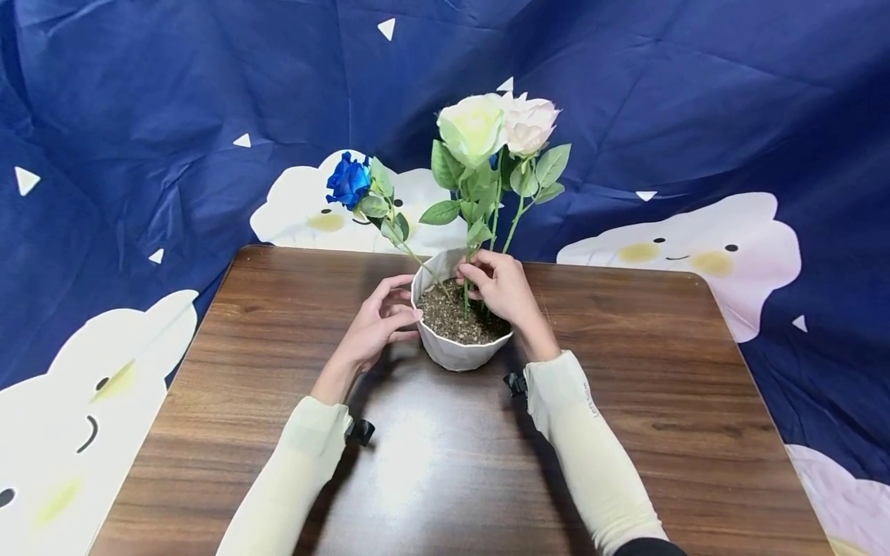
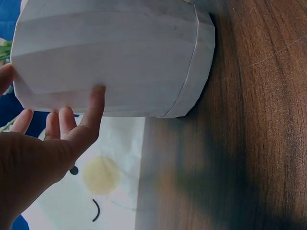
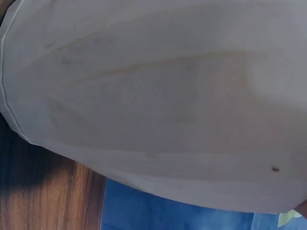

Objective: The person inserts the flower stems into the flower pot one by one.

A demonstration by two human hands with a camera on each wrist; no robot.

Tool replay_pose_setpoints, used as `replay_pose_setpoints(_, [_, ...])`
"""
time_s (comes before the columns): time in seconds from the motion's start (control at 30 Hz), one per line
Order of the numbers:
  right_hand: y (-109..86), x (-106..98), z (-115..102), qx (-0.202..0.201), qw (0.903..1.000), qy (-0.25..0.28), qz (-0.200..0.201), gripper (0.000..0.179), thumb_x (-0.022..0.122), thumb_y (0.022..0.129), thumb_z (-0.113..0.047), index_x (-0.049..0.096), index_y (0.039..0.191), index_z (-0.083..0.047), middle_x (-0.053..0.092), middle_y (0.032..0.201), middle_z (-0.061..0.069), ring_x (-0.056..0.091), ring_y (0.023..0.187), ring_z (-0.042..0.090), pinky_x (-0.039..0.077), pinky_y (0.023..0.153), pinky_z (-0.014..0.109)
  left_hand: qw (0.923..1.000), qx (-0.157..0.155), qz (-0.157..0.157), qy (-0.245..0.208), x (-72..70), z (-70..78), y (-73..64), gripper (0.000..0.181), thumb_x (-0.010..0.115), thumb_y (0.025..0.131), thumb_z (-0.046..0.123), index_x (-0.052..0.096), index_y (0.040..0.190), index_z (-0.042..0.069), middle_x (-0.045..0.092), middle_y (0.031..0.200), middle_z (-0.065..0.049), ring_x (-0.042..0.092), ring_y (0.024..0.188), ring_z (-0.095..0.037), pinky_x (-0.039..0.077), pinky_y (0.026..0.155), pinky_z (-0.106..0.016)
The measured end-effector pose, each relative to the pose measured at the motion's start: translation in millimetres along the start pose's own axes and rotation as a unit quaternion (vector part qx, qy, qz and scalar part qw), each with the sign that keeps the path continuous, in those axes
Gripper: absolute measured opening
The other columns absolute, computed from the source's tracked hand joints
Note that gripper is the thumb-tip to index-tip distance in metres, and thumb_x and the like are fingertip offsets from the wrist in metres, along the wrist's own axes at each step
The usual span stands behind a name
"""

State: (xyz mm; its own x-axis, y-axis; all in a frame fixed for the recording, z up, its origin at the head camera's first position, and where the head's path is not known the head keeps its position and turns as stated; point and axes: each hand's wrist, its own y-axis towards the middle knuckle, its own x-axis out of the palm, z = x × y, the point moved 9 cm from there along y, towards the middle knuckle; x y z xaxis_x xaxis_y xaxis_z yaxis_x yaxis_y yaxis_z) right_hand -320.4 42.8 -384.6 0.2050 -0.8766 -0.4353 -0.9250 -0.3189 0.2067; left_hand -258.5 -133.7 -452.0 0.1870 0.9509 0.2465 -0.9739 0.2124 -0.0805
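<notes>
A white faceted pot (image 1: 462, 357) filled with brown soil (image 1: 445, 324) stands on the table. My left hand (image 1: 371, 328) is at the pot's left side, fingers spread, with fingertips (image 2: 98, 92) resting against the outer wall in the left wrist view. Over the soil, my right hand (image 1: 506, 289) pinches the green stem (image 1: 467, 300) of the pale green-white rose (image 1: 473, 127), low down. A blue rose (image 1: 349, 181) leans out to the left, and a pale pink rose (image 1: 530, 123) stands behind to the right. The right wrist view shows mostly the pot wall (image 3: 153, 105); the pinching fingers are hidden there.
The brown wooden table (image 1: 278, 309) ends just behind the pot. A dark blue cloth (image 1: 208, 77) with clouds and white triangles hangs beyond it. Small black wrist devices (image 1: 361, 432) sit by the cream sleeves (image 1: 288, 471). A bit of blue shows behind the leaves (image 1: 445, 212).
</notes>
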Motion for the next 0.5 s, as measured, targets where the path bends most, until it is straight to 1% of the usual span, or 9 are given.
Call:
replay_pose_setpoints(0.13, [0.2, -0.1, 0.3, -0.001, 0.9990, -0.044, -0.003, 0.014, 0.063, 0.101, -0.009, 0.069, 0.093, 0.001, 0.073, 0.090, 0.020, 0.069, 0.067, 0.031, 0.062, 0.059, 0.028, 1.0000, 0.001, 0.002, 0.000, -0.4, 0.1, 0.2, 0.064, 0.065, 0.090, -0.003, 0.042, 0.149, 0.009, 0.043, 0.125, -0.013, 0.061, 0.099, -0.016, 0.059, 0.090, -0.056])
replay_pose_setpoints(0.23, [0.6, -0.3, 0.5, 0.001, 0.9979, -0.065, -0.005, 0.013, 0.063, 0.101, -0.011, 0.069, 0.094, -0.001, 0.073, 0.091, 0.018, 0.070, 0.066, 0.030, 0.060, 0.060, 0.024, 1.0000, -0.001, 0.002, -0.003, -0.5, -0.5, 0.5, 0.064, 0.065, 0.091, -0.003, 0.042, 0.149, 0.009, 0.043, 0.125, -0.013, 0.061, 0.099, -0.017, 0.055, 0.093, -0.063])
replay_pose_setpoints(0.3, [1.0, -0.2, 0.9, 0.003, 0.9972, -0.074, -0.006, 0.013, 0.063, 0.101, -0.011, 0.069, 0.094, -0.002, 0.073, 0.091, 0.018, 0.070, 0.066, 0.029, 0.058, 0.061, 0.023, 1.0000, 0.000, 0.001, -0.006, -0.1, -0.6, 0.7, 0.064, 0.065, 0.091, -0.003, 0.042, 0.149, 0.009, 0.043, 0.127, -0.015, 0.061, 0.099, -0.017, 0.051, 0.096, -0.068])
replay_pose_setpoints(0.37, [1.5, 0.2, 1.1, 0.005, 0.9967, -0.081, -0.007, 0.013, 0.063, 0.101, -0.011, 0.069, 0.093, -0.003, 0.074, 0.090, 0.016, 0.070, 0.065, 0.029, 0.058, 0.061, 0.023, 1.0000, 0.001, 0.001, -0.007, -0.5, -0.7, 1.0, 0.064, 0.065, 0.091, -0.003, 0.041, 0.149, 0.008, 0.043, 0.128, -0.017, 0.060, 0.099, -0.017, 0.048, 0.097, -0.070])
replay_pose_setpoints(0.5, [0.7, 2.4, 4.6, 0.020, 0.9962, -0.084, -0.013, 0.014, 0.064, 0.101, -0.012, 0.069, 0.091, -0.004, 0.074, 0.087, 0.011, 0.070, 0.066, 0.028, 0.058, 0.061, 0.025, 1.0000, 0.001, 0.000, -0.004, -0.5, -0.9, 0.0, 0.064, 0.065, 0.091, -0.004, 0.041, 0.149, 0.007, 0.043, 0.128, -0.018, 0.060, 0.098, -0.016, 0.052, 0.095, -0.066])
